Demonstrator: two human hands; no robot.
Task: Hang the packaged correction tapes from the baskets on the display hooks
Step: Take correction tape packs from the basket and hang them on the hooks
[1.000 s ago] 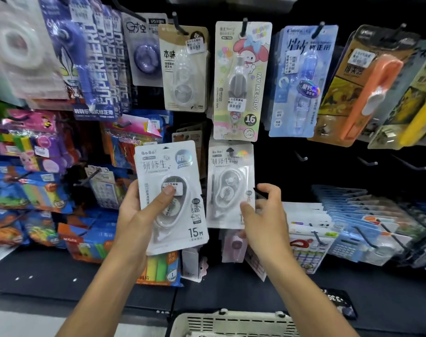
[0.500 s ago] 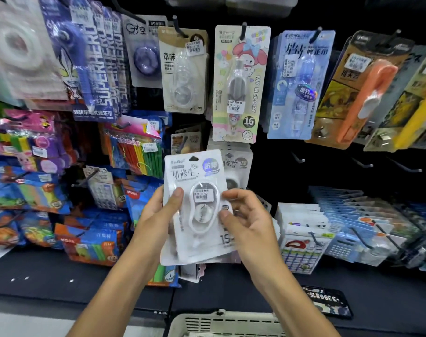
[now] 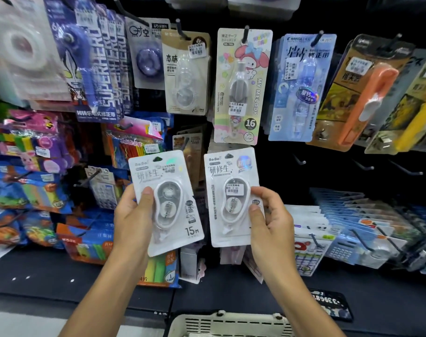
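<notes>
Both hands are raised in the middle of the frame, each pinching 1 white carded correction tape. The left hand [image 3: 131, 220] grips the left pack [image 3: 167, 203] along its left edge, thumb on the front beside the clear blister, fingers behind the card. This pack tilts a little, its top leaning to the left, and "15M" shows at its lower right. The right hand [image 3: 270, 222] holds the right pack [image 3: 232, 198] by its right edge, thumb pressed on the front next to the blister and fingertips curled round the side. This pack stands nearly upright and carries a price sticker on the blister. The 2 packs sit side by side, close but apart.

Above them, packs hang from black hooks: a beige pack [image 3: 186, 74] at upper centre, a pink cartoon pack [image 3: 242, 86] marked "16" just right of it, then a blue pack [image 3: 300, 88] and an orange one [image 3: 367, 98] further right. Bare hooks [image 3: 299, 160] stick out of the dark panel at right centre. A stack of calculators [image 3: 348, 249] lies at lower right. The rim of a cream basket [image 3: 229, 323] shows at the bottom edge.
</notes>
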